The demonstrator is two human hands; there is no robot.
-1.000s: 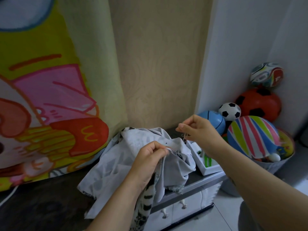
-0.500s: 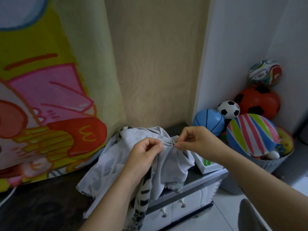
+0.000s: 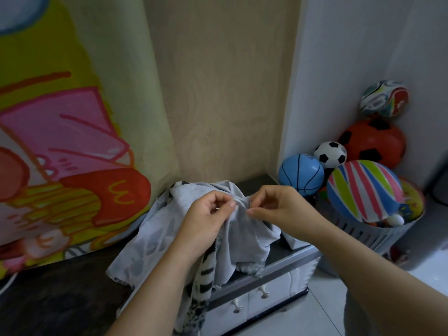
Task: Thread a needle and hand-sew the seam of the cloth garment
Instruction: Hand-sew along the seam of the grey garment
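A pale grey cloth garment (image 3: pixel 155 241) with a black-and-white patterned inner side lies bunched on a dark cabinet top (image 3: pixel 60 297). My left hand (image 3: pixel 208 217) pinches a raised fold of the cloth between thumb and forefinger. Just to its right, my right hand (image 3: pixel 276 209) has its fingertips pinched together at the same fold, almost touching the left thumb. The needle and thread are too small to make out between the fingers.
A bright cartoon-print curtain (image 3: pixel 68 141) hangs at the left. A white slatted basket (image 3: pixel 363 234) at the right holds several balls, among them a blue one (image 3: pixel 300 174) and a striped one (image 3: pixel 363 190). Below the cabinet top are white drawers with knobs (image 3: pixel 249 304).
My right hand came down and left from a raised position to the fold held by my left hand. The left hand has kept its hold on the cloth.
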